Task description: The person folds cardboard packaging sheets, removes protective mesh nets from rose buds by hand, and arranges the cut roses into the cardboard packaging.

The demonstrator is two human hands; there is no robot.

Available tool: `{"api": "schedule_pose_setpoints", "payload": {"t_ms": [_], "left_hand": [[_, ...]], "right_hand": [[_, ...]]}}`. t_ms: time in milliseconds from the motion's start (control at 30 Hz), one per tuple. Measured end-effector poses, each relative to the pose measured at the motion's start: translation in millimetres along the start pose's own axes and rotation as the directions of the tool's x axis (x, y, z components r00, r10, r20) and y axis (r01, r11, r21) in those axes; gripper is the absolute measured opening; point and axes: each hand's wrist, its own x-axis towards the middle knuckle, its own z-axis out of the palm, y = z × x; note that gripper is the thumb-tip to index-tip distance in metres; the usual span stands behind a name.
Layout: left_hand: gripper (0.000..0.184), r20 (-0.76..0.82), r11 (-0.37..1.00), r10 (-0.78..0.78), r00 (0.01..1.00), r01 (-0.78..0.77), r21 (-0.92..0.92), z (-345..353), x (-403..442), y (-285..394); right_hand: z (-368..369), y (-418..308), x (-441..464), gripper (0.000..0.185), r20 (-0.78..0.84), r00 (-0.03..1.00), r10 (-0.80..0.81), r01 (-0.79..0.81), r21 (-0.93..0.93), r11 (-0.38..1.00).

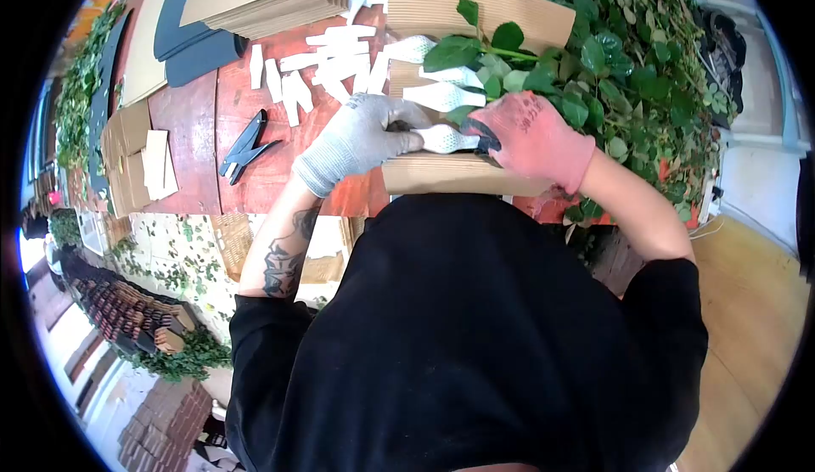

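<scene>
My left hand point(369, 132), in a pale grey glove, pinches the left end of a white net-sleeved bud point(445, 138). At the bud's right end, my right hand point(531, 137), in a pink glove with dark fingertips, has its fingers closed round the stem side. Above it, more white-sleeved buds point(443, 97) lie in a row on corrugated cardboard point(458, 175), with green leaves point(509, 36) at their right. The near strip of this cardboard lies just below both hands.
A black stapler point(244, 148) and scattered white sleeves point(338, 58) lie on the red table point(182, 124). Stacked cardboard sheets point(263, 1) stand at the back left. Leafy stems point(654, 90) fill the right side. Flat cardboard pieces point(127, 162) lie at the left edge.
</scene>
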Motion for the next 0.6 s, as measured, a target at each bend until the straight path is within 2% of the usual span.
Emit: {"api": "schedule_pose_setpoints", "payload": {"t_ms": [100,167,233,267,300,367,400,433,533,567,600], "left_hand": [[0.017,-0.036,0.999,0.045,0.998,-0.044,0.013,0,-1,-3],[0.013,-0.053,1.0,0.022,0.998,-0.021,0.015,-4,-8,-10],[0.008,-0.188,0.996,-0.019,0.982,0.035,0.083,-21,-18,-20],[0.005,-0.177,1.0,0.03,0.984,-0.029,0.006,-27,-21,-22],[0.005,-0.174,1.0,0.026,0.984,-0.025,0.008,-23,-23,-20],[0.007,-0.099,0.99,-0.088,0.991,0.076,-0.118,-15,-25,1],[0.015,-0.029,0.978,0.013,1.0,-0.006,0.207,-14,-21,6],[0.023,0.033,0.958,0.144,0.989,-0.147,0.247,-8,-15,6],[0.029,0.121,0.927,0.094,0.988,-0.131,0.351,-4,7,4],[0.027,0.147,0.904,0.181,0.972,-0.224,0.363,-4,10,2],[0.026,0.176,0.874,0.263,0.949,-0.312,0.373,-4,12,-1]], "right_hand": [[0,-6,2,0.044,0.08,0.997,0.012,-0.008,-0.051,0.999],[-2,-2,2,0.046,0.072,0.997,-0.009,0.01,-0.011,1.0],[1,0,1,0.048,0.09,0.996,-0.001,-0.002,0.029,1.0],[5,0,-2,0.049,0.064,0.998,-0.002,0.001,0.007,1.0],[5,1,-4,0.049,0.063,0.998,-0.001,0.001,0.012,1.0],[5,2,-3,0.05,0.037,0.997,-0.071,0.072,-0.036,0.997],[7,2,-3,0.05,0.034,0.996,-0.079,0.081,-0.034,0.996],[10,2,-3,0.05,0.031,0.997,-0.078,0.078,-0.03,0.996],[7,2,-5,0.05,0.036,0.999,-0.04,0.04,-0.001,0.999],[5,0,-5,0.049,0.037,0.999,-0.003,0.002,0.036,0.999],[-1,-3,-2,0.049,0.108,0.994,0.029,-0.034,0.045,0.998]]}}
